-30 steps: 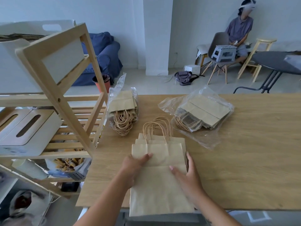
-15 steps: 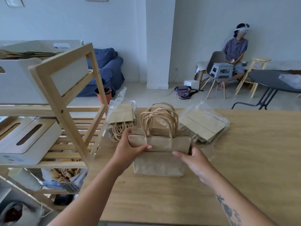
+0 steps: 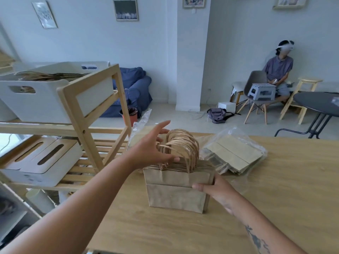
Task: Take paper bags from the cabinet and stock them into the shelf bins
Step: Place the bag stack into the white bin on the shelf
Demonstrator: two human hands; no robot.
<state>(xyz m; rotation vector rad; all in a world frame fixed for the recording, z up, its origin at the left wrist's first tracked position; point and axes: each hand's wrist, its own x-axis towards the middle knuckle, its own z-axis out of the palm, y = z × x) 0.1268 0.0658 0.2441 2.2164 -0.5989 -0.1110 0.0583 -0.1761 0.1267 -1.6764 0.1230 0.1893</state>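
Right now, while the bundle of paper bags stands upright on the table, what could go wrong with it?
1. Only the right hand grips the bundle of paper bags, at its right edge; the left side may fan open or tip over on the table.
2. The left hand is open, fingers spread beside the twisted handles; they may catch a finger or tangle.
3. The plastic-wrapped pack lies close behind; a falling bundle could push it.
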